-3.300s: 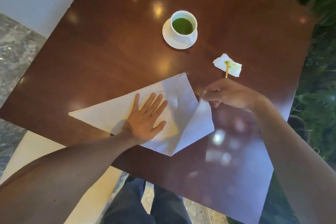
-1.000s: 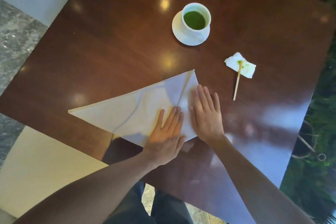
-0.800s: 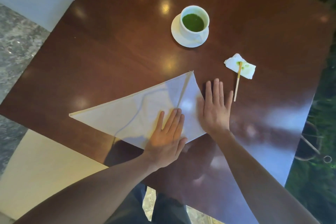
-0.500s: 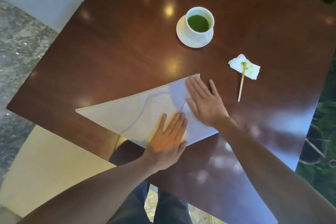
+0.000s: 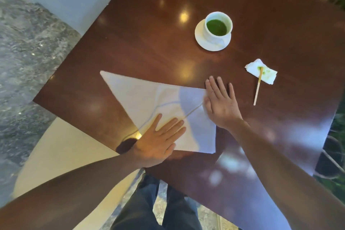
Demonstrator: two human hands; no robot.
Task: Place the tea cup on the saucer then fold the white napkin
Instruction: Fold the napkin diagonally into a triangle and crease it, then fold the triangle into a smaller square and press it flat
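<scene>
We look down on a dark, glossy wooden tabletop [image 5: 141,30] and find no brand, label or readable writing anywhere in view.

At about 1 o'clock a white tea cup [image 5: 218,26] filled with green liquid stands on a white saucer [image 5: 200,40]. At roughly 3 o'clock lies a small crumpled tissue [image 5: 268,74] with green stains, and a thin wooden stick [image 5: 257,91] rests with its upper end on the tissue and its lower end on the bare wood.

The white napkin [image 5: 141,97] lies near the centre of the tabletop, folded into a triangle with one long point reaching toward 10 o'clock and a folded flap along its 3 o'clock side.

The left hand [image 5: 158,144] lies flat at the napkin's 6 o'clock edge, its grip fully relaxed, fingers straight and pressed on the cloth, holding nothing. The right hand [image 5: 220,102] also lies flat with its fingers spread, the thumb side on the napkin's 3 o'clock corner and the fingertips on the wood, grasping nothing.

Compared with half a second ago, the right hand has slid from the top of the flap toward 3 o'clock, off most of the cloth. The left hand keeps its place on the near edge. The napkin's long point now aims more toward 10 o'clock than 9, as our view has turned. The cup, saucer, tissue and stick keep their arrangement.
</scene>
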